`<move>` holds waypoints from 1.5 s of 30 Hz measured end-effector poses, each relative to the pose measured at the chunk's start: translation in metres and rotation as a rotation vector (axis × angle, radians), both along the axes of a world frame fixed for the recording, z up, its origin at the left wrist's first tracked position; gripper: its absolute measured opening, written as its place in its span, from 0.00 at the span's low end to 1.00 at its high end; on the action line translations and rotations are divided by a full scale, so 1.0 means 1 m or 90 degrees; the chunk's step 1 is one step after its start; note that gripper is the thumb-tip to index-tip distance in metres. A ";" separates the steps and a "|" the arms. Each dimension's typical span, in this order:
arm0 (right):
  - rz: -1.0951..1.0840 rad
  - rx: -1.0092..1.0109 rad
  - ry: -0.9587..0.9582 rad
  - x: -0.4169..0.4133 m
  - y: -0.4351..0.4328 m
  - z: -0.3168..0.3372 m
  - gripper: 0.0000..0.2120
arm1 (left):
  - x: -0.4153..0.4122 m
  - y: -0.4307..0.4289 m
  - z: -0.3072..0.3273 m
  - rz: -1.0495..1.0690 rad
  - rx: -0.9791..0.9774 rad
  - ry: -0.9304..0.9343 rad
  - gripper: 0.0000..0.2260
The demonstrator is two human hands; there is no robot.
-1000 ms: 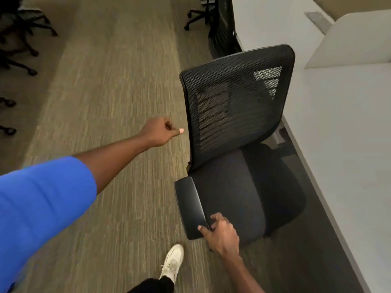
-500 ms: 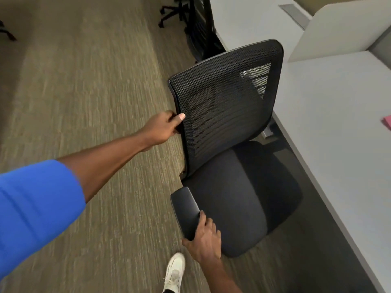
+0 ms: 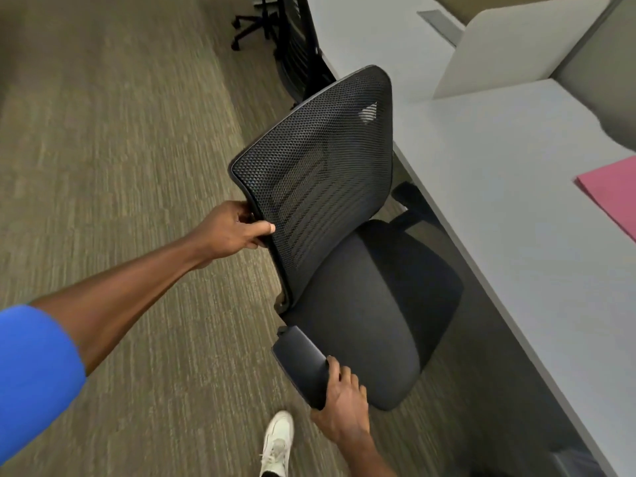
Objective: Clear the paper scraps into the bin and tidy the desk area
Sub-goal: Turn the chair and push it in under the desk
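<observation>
Standing on the striped brown carpet just beside the long grey desk, the black office chair has a perforated mesh backrest, a padded dark seat and a smooth black armrest on its near side. Its seat faces the desk, the far part reaching under the desk edge, and the backrest leans away from the desk. A pink sheet of paper lies flat on the desk at the right edge of the view, well apart from the chair. A white divider panel stands upright farther along the desk, and a second dark chair sits beyond the first.

The person's left hand reaches out on a nearly straight arm with a blue sleeve and is clamped on the left edge of the backrest, thumb across the mesh front and fingers wrapped behind the frame. The right hand is low and close to the body, closed around the near end of the armrest, knuckles up. A white shoe is planted on the carpet below that hand.
</observation>
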State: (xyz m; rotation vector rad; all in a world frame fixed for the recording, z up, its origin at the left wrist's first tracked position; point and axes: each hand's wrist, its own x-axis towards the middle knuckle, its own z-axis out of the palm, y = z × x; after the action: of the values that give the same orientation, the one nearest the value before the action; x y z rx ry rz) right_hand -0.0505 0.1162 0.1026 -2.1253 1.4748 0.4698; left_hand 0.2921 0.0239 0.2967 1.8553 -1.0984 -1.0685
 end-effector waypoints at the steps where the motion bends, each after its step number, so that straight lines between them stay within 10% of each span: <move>1: 0.006 -0.002 0.005 -0.007 0.001 0.001 0.49 | -0.002 0.007 0.000 -0.004 0.005 0.005 0.06; 14: 0.053 0.005 0.080 -0.081 -0.012 0.034 0.40 | -0.081 0.108 0.012 -0.005 0.031 0.004 0.13; 21: -0.003 0.030 -0.146 -0.049 0.002 0.067 0.47 | -0.123 0.161 0.012 -0.035 -0.004 -0.007 0.15; 33: -0.115 -0.329 -0.418 -0.002 0.062 0.178 0.38 | -0.041 0.155 0.036 0.089 -0.001 -0.007 0.10; 45: -0.090 -0.524 -0.380 0.010 0.080 0.237 0.28 | -0.010 0.057 0.071 0.126 -0.082 -0.004 0.46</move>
State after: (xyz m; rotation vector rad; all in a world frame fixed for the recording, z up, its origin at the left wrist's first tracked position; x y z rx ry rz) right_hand -0.0404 0.1965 0.3397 -2.3734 1.5597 -0.9083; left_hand 0.2824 0.0805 0.3676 1.8230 -0.9414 -0.8600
